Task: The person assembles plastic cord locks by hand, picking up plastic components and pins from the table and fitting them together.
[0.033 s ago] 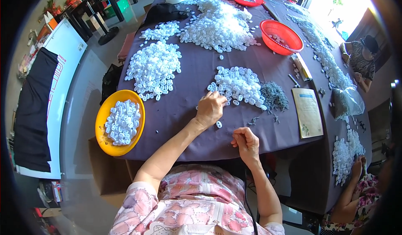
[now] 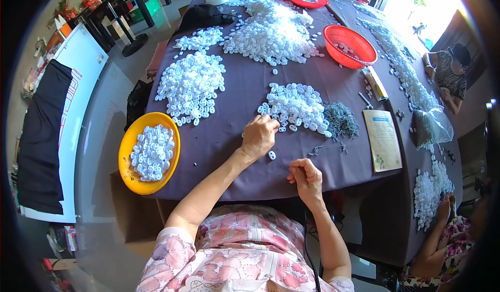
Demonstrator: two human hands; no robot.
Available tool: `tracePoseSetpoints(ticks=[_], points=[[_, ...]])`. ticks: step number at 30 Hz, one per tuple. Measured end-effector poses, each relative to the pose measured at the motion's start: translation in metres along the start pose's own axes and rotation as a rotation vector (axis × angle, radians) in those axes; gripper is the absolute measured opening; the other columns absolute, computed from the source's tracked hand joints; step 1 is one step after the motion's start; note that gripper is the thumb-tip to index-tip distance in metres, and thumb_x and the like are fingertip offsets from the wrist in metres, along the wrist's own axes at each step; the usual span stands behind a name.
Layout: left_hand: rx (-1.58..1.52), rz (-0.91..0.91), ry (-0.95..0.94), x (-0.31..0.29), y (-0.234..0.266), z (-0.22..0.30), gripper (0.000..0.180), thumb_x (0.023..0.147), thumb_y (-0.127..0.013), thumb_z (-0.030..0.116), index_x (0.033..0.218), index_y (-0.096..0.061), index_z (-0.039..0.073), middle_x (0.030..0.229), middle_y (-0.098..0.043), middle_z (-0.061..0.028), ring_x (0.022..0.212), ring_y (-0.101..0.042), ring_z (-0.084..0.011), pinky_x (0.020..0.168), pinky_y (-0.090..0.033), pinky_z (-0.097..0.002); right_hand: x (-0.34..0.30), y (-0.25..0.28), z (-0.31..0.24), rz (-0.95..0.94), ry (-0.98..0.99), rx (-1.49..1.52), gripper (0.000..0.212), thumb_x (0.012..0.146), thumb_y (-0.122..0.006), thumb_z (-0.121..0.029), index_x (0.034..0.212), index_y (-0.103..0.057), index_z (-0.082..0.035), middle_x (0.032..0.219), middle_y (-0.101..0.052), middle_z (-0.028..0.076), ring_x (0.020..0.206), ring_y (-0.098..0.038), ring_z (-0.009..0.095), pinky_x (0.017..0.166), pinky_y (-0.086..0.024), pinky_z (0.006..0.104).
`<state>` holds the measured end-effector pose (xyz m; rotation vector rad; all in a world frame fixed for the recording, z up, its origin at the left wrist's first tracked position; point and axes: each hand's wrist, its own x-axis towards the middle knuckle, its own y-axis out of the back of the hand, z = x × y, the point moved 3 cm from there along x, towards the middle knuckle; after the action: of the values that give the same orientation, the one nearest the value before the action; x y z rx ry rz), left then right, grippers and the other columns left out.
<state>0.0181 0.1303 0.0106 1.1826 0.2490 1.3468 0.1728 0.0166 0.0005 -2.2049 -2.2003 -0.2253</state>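
My left hand (image 2: 260,137) is at the near left edge of a pile of small white oval plastic pieces with two holes (image 2: 297,104). Its fingers are curled together, and they hide whatever may be between them. One loose white oval piece (image 2: 272,155) lies on the cloth just below that hand. My right hand (image 2: 307,180) hovers at the table's near edge, thumb and fingers pinched; anything in the pinch is too small to make out. A heap of small grey plastic parts (image 2: 341,120) adjoins the white pile on its right, with a few strays nearer me.
A yellow bowl (image 2: 125,159) of white pieces stands at the table's left corner. Larger white heaps (image 2: 191,86) lie beyond. A red basket (image 2: 339,58), a brown envelope (image 2: 383,141) and a pen (image 2: 365,100) are to the right. Two other people work along the right side.
My left hand has shifted very slightly left and toward me at the pile's edge. My right hand stays in place.
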Motion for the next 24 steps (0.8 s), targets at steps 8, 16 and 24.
tracePoseSetpoints(ticks=[8,16,24], points=[[-0.057,-0.034,-0.039,0.007,0.002,0.003,0.006,0.077,-0.066,0.013,0.082,-0.067,0.009,0.084,-0.061,-0.0107,0.083,-0.061,-0.0272,0.072,-0.051,-0.0373,0.001,0.000,-0.001,0.000,-0.013,0.009,0.006,0.090,-0.053,0.002,0.090,-0.057,-0.001,0.077,-0.057,0.001,0.063,-0.056,0.006,0.056,-0.047,0.0195],[-0.053,-0.089,0.085,0.009,-0.013,0.011,0.010,0.074,-0.070,0.012,0.078,-0.063,0.005,0.085,-0.061,-0.0115,0.084,-0.060,-0.0293,0.073,-0.050,-0.0393,0.000,-0.003,-0.003,-0.012,-0.006,-0.010,0.005,0.090,-0.053,0.002,0.090,-0.057,-0.001,0.076,-0.057,0.001,0.064,-0.057,0.006,0.057,-0.047,0.0194],[-1.006,-0.197,0.632,-0.038,0.011,0.020,0.010,0.082,-0.067,0.008,0.088,-0.063,0.001,0.075,-0.062,-0.0011,0.062,-0.057,-0.0061,0.050,-0.048,-0.0224,-0.003,-0.001,-0.003,0.031,0.049,-0.027,0.006,0.090,-0.052,0.002,0.090,-0.058,0.000,0.079,-0.056,0.002,0.066,-0.057,0.007,0.059,-0.048,0.0197]])
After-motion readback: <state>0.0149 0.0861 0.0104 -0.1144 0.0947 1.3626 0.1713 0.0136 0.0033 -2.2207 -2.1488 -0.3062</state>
